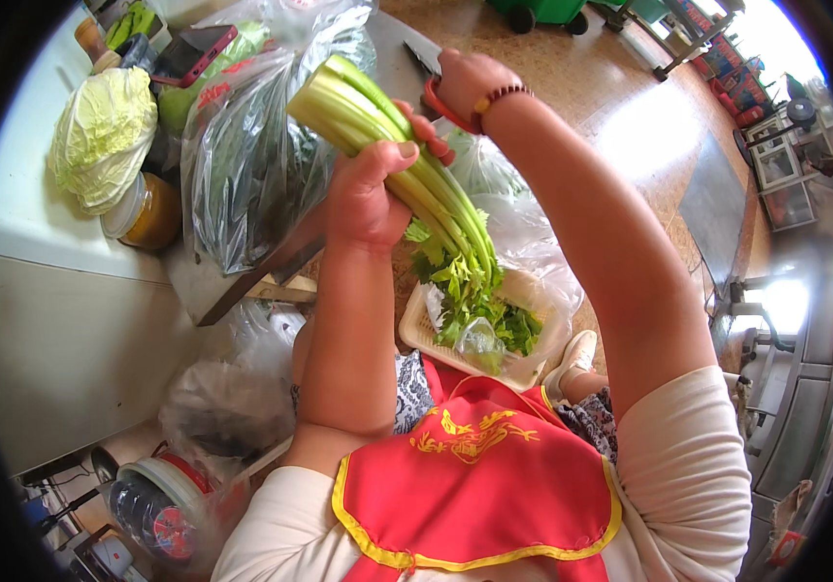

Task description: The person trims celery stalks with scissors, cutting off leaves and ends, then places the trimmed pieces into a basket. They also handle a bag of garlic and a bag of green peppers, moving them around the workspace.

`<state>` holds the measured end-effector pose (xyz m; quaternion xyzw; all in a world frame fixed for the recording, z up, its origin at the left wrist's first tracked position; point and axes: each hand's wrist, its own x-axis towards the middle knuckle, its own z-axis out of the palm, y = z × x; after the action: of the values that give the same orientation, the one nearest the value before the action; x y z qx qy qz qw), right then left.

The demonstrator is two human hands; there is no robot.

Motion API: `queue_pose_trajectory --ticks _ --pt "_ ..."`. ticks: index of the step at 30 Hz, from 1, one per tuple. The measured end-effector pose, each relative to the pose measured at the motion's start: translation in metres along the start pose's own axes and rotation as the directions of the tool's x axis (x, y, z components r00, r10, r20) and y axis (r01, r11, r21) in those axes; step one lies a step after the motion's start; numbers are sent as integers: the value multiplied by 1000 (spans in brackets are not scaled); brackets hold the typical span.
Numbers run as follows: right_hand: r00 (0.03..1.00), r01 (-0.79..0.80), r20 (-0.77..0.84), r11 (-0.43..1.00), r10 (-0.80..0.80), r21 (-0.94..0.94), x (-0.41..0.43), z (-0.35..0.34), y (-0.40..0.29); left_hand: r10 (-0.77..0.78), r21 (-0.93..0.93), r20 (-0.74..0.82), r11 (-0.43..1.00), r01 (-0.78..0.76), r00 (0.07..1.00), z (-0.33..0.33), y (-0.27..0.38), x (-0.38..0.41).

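My left hand [372, 182] is closed around a bunch of celery [416, 174], thumb across the stalks. The pale cut base points up and to the left, and the leafy tops hang down over a cream plastic basket [416, 331]. Cut celery leaves [514, 327] lie in that basket along with some clear plastic. Just beyond the stalks, my right hand [471, 84] grips a knife [422, 57]; its blade points to the upper left, and my fingers hide the handle. A red band and a beaded bracelet circle the right wrist.
On the left, a napa cabbage [103, 138], a lidded jar [143, 211] and a vegetable-filled plastic bag [256, 160] crowd the grey tabletop [391, 58]. Beyond the basket lie more plastic bags [489, 164]. A green wheeled bin [540, 11] stands on the far floor.
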<state>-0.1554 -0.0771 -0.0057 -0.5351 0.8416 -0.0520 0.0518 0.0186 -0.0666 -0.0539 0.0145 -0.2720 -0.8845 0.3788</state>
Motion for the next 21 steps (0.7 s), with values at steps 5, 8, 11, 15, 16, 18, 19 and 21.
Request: queue_pose_trajectory --ticks 5,8,11,15,16,18,19,21 --pt "982 106 163 994 -100 -29 20 -6 -23 -5 -66 122 998 13 993 -2 8 0" --pt "981 184 81 981 -179 -63 16 -5 -24 10 -111 186 994 11 983 -7 8 2" --pt "972 217 -129 956 -194 197 -31 -11 -24 49 -129 205 991 -23 977 -14 15 0" --pt "977 104 86 787 -195 608 -131 5 33 64 -196 224 981 -20 973 -9 11 0" --pt "969 27 159 725 -187 688 -152 16 50 61 -190 246 982 -13 967 -8 8 2" --pt "955 -76 213 526 -206 847 -182 34 65 44 -193 277 981 11 960 -5 4 2" --pt "958 -92 188 388 -218 917 -192 40 71 28 -200 298 979 33 954 -4 1 2" --pt "963 -90 191 443 -190 892 -205 46 83 -5 -208 311 976 73 950 0 -8 1"
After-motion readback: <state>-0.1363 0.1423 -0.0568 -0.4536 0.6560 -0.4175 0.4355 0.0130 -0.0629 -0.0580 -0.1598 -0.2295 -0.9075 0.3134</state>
